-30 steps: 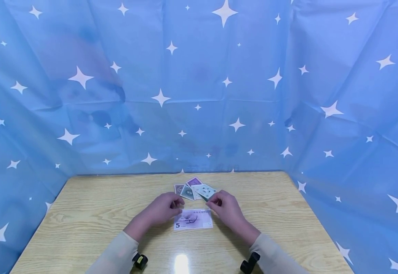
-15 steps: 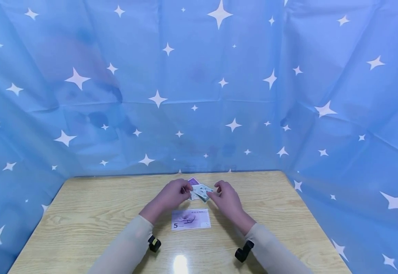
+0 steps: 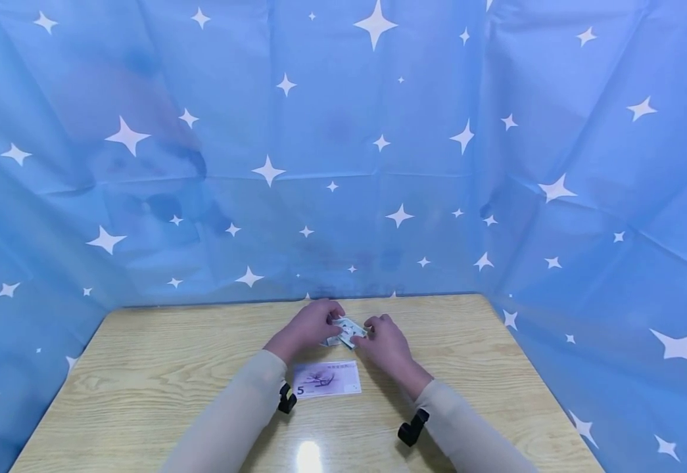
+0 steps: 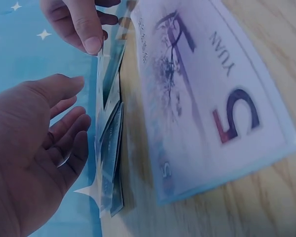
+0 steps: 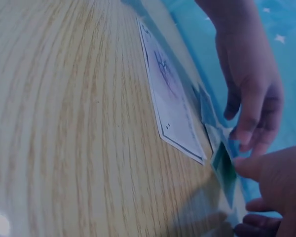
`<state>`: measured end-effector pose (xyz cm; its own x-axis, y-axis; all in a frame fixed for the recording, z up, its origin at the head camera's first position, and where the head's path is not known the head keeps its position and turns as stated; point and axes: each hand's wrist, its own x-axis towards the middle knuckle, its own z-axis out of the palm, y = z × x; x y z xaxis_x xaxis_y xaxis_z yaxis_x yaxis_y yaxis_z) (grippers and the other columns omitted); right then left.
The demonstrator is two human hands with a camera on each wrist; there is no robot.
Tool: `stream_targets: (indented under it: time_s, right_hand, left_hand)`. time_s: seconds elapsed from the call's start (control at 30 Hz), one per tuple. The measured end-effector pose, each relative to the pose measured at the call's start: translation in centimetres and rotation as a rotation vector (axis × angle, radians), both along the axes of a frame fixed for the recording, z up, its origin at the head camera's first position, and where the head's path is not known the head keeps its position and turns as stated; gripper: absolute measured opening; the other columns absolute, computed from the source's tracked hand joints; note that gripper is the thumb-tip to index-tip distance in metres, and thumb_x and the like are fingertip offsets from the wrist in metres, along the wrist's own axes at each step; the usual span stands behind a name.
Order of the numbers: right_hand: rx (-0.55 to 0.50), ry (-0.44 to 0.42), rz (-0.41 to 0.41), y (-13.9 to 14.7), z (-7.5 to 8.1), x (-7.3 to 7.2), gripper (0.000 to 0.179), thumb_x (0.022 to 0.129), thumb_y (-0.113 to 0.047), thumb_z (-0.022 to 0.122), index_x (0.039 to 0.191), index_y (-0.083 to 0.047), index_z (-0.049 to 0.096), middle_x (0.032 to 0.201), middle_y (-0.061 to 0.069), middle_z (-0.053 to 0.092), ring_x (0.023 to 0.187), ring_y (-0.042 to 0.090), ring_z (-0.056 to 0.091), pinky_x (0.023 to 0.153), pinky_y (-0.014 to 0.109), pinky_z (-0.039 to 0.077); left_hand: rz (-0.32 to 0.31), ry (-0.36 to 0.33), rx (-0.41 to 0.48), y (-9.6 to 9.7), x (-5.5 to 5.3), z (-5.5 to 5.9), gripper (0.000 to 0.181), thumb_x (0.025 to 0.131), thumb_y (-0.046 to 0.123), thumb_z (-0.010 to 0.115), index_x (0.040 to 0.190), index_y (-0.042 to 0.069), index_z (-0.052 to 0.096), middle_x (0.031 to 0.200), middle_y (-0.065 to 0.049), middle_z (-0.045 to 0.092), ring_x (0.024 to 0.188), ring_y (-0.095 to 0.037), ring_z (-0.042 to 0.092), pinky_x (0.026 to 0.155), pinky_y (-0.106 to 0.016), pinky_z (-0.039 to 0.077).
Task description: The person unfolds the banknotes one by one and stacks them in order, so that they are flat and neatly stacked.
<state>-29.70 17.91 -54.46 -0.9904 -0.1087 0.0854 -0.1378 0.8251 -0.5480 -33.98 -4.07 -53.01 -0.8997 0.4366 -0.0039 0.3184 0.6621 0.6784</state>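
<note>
My right hand (image 3: 383, 343) pinches the near right edge of a small pale green play-money note (image 3: 352, 330), tilted over a pile of similar notes. Across the pile, my left hand (image 3: 315, 322) reaches over the notes with its fingers loosely bent. In the left wrist view that left hand (image 4: 39, 143) shows nothing between thumb and fingers, beside the overlapping small notes (image 4: 112, 153). The head view hides most of the pile behind the left hand. A larger purple 5 yuan note (image 3: 327, 379) lies flat in front of both hands.
The wood-grain table (image 3: 160, 381) ends at a blue curtain (image 3: 343, 144) with white stars, close behind the pile. Black wrist cameras sit on both sleeves; the left one (image 3: 286, 398) overlaps the purple note's left edge in the head view.
My left hand has moved right and away from me, from beside the purple note to over the pile, covering most small notes. The right hand keeps its pinch on the green note.
</note>
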Motion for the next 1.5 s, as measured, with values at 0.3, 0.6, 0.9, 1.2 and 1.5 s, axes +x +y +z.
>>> stream_targets:
  time_s: [0.3,0.6,0.9,1.2,1.5]
  right_hand:
    - [0.031,0.026,0.032,-0.4,-0.5,0.2,0.042,0.093,-0.033,0.092,0.118,-0.001,0.078,0.099,0.005,0.06,0.08,0.018,0.054,0.073,0.038,0.052]
    - [0.006,0.028,0.042,-0.7,-0.2,0.5,0.041,0.093,-0.028,0.092,0.12,-0.001,0.078,0.099,0.006,0.06,0.083,0.018,0.054,0.075,0.039,0.052]
    - [-0.001,0.035,0.043,-0.7,-0.7,0.3,0.04,0.092,-0.029,0.093,0.119,-0.003,0.078,0.098,0.006,0.06,0.084,0.018,0.053,0.074,0.039,0.05]
    - [-0.056,0.038,0.053,-0.3,-1.1,0.2,0.034,0.091,-0.026,0.094,0.113,-0.005,0.078,0.096,0.005,0.059,0.081,0.018,0.051,0.072,0.037,0.047]
    - [-0.201,0.042,0.037,0.2,-1.3,-0.1,0.026,0.092,-0.017,0.091,0.106,-0.005,0.075,0.095,0.004,0.062,0.081,0.018,0.055,0.07,0.036,0.049]
  left_hand:
    - [-0.01,-0.004,-0.026,0.7,-0.3,-0.6,0.047,0.098,0.018,0.086,0.142,0.009,0.07,0.122,-0.003,0.073,0.112,-0.019,0.068,0.104,-0.043,0.057]
    - [0.001,-0.024,-0.005,0.8,-0.3,-0.7,0.04,0.1,0.016,0.084,0.137,0.009,0.071,0.118,-0.002,0.073,0.108,-0.019,0.067,0.101,-0.042,0.058]
    - [0.046,-0.083,0.049,1.2,-0.6,-0.7,0.036,0.1,0.013,0.083,0.134,0.009,0.072,0.116,-0.006,0.074,0.105,-0.021,0.068,0.098,-0.043,0.059]
    - [0.028,-0.033,0.09,1.5,-0.4,-0.5,0.018,0.106,0.009,0.074,0.123,0.014,0.078,0.098,0.002,0.068,0.089,-0.014,0.063,0.081,-0.034,0.055]
    - [0.01,-0.044,0.203,1.5,-0.4,-0.4,0.013,0.107,0.01,0.072,0.116,0.016,0.079,0.098,0.003,0.07,0.092,-0.015,0.064,0.084,-0.035,0.056]
